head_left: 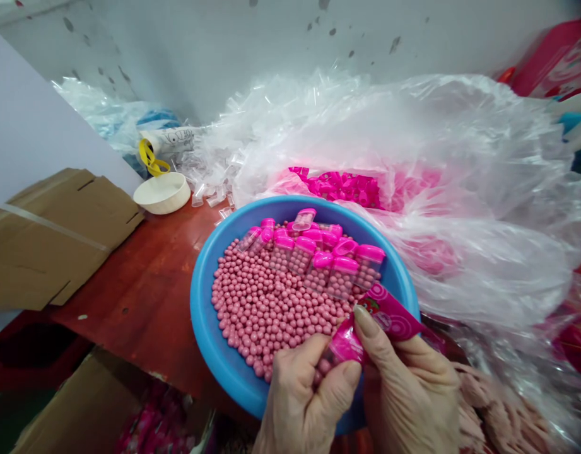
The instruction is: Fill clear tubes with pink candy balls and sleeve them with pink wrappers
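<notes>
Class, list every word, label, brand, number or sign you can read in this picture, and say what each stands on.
None can be read with certainty.
Pink wrapper: pale lettering, too small and blurred.
White rolled item at the back left: dark marks like letters, unreadable.
Pink printed item at the upper right: pale printing, too blurred to tell whether it holds words.
</notes>
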`<state>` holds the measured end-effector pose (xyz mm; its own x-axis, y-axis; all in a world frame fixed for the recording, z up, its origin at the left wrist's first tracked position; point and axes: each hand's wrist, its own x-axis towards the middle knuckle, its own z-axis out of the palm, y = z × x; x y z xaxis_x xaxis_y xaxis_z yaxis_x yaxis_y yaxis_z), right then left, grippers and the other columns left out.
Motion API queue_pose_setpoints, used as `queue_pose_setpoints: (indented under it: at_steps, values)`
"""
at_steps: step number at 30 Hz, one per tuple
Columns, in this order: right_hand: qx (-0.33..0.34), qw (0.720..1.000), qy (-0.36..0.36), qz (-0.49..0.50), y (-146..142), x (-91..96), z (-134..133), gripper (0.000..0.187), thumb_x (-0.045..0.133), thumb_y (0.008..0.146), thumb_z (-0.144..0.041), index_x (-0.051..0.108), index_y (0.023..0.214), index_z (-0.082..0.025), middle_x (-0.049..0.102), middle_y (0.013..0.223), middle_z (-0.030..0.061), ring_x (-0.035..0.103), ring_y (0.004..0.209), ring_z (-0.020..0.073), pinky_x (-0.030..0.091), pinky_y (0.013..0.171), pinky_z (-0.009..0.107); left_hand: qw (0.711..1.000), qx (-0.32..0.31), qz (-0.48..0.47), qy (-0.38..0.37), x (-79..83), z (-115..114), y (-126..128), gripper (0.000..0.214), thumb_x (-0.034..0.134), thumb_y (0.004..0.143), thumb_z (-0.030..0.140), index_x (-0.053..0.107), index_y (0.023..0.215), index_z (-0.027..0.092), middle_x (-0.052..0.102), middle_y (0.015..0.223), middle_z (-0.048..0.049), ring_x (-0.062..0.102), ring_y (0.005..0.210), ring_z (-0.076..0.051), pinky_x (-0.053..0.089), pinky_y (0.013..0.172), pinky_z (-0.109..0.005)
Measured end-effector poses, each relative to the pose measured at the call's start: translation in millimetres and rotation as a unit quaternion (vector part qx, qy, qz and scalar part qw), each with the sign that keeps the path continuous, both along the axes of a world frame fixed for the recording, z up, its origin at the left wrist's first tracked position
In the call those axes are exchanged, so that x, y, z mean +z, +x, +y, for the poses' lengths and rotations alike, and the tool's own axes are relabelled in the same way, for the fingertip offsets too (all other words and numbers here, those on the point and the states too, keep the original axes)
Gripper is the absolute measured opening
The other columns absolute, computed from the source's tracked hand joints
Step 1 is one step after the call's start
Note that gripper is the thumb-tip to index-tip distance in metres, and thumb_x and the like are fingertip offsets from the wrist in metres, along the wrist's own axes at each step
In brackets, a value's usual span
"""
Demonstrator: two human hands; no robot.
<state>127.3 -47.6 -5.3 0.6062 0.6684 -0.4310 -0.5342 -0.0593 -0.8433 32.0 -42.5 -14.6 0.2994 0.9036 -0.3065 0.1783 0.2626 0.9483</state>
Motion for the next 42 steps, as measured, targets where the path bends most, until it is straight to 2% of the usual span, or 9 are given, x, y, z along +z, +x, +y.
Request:
queue_pose_setpoints:
  at_steps: [6,10,13,15,19,24,32,37,42]
  values:
    - [-0.062,0.998,-0.003,-0.024,-3.5,-5.1,0.7,0.024,0.089,0.05,-0.035,0.078,0.07,-0.026,0.071,0.06,-0.0021,0.053,0.043,0.0081,0.047,0.04,0.017,0.999,0.021,-0.002,0.029,3.9,0.6,0.3,0.03,0.06,0.081,0.043,0.065,0.065,0.019,0.048,0.05,0.0009,0.039,0.048,-0.013,0.029,0.044,-0.024]
    - [0.099,0.992,0.018,-0.073,20.2,-7.8,-1.1,0.023,0.087,0.052,-0.037,0.077,0.068,-0.025,0.067,0.054,-0.0008,0.054,0.044,0.0106,0.048,0.042,0.019,0.999,-0.004,0.002,0.033,10.1,3.8,2.8,0.024,0.06,0.077,0.033,0.056,0.057,0.02,0.042,0.048,0.0035,0.036,0.045,-0.01,0.029,0.045,-0.024]
    - [0.242,0.956,0.094,-0.137,40.0,-3.5,-2.7,0.015,0.083,0.061,-0.033,0.073,0.058,-0.022,0.064,0.059,-0.0003,0.057,0.056,0.0123,0.049,0.053,0.02,0.999,-0.024,0.013,0.039,12.3,3.5,6.1,0.024,0.06,0.073,0.025,0.049,0.052,0.021,0.04,0.047,0.0041,0.035,0.046,-0.01,0.028,0.046,-0.024]
    - [0.273,0.937,0.113,-0.186,45.7,-0.8,-4.4,0.02,0.079,0.067,-0.031,0.069,0.054,-0.02,0.06,0.058,-0.0005,0.055,0.058,0.0118,0.045,0.055,0.019,0.997,-0.015,0.053,0.054,11.8,2.2,7.9,0.025,0.062,0.072,0.026,0.048,0.052,0.021,0.04,0.047,0.0035,0.035,0.048,-0.012,0.027,0.048,-0.026]
    - [0.186,0.95,0.096,-0.233,34.2,0.1,-7.5,0.021,0.078,0.068,-0.032,0.067,0.054,-0.021,0.054,0.056,-0.0025,0.048,0.054,0.0104,0.04,0.051,0.02,0.998,-0.02,0.035,0.056,9.9,1.4,9.2,0.026,0.061,0.072,0.025,0.045,0.051,0.021,0.037,0.046,0.0044,0.032,0.044,-0.01,0.026,0.046,-0.026]
    - [0.038,0.968,-0.009,-0.247,13.8,-2.5,-6.0,0.024,0.079,0.064,-0.041,0.068,0.057,-0.021,0.046,0.05,-0.0037,0.038,0.047,0.0092,0.032,0.042,0.022,0.998,0.011,-0.036,0.045,8.7,1.9,8.4,0.02,0.063,0.07,0.025,0.055,0.053,0.02,0.037,0.045,0.0048,0.033,0.039,-0.008,0.027,0.042,-0.024]
    - [0.052,0.991,0.005,-0.122,21.9,-7.4,-3.0,0.026,0.086,0.053,-0.042,0.073,0.061,-0.022,0.061,0.055,-0.0019,0.051,0.048,0.0092,0.045,0.045,0.018,0.998,0.023,-0.033,0.046,6.7,0.7,5.3,0.018,0.067,0.073,0.033,0.07,0.064,0.018,0.043,0.046,0.0032,0.038,0.043,-0.01,0.033,0.045,-0.023]
    - [0.081,0.996,0.02,-0.028,26.3,-5.8,0.1,0.03,0.085,0.054,-0.047,0.074,0.065,-0.022,0.062,0.051,-0.0016,0.052,0.041,0.0091,0.044,0.039,0.018,0.998,0.062,-0.013,0.005,3.7,-2.7,1.7,0.031,0.065,0.077,0.043,0.074,0.095,0.019,0.059,0.053,-0.0012,0.045,0.044,-0.012,0.038,0.046,-0.025]
    - [0.094,0.995,0.045,-0.002,22.5,-0.6,2.8,0.029,0.087,0.053,-0.041,0.068,0.06,-0.02,0.056,0.046,-0.0039,0.048,0.04,0.0072,0.039,0.039,0.017,0.97,0.064,-0.204,-0.114,4.0,6.8,0.4,0.037,0.067,0.076,0.048,0.069,0.09,0.015,0.066,0.059,-0.0036,0.053,0.043,-0.009,0.036,0.044,-0.019]
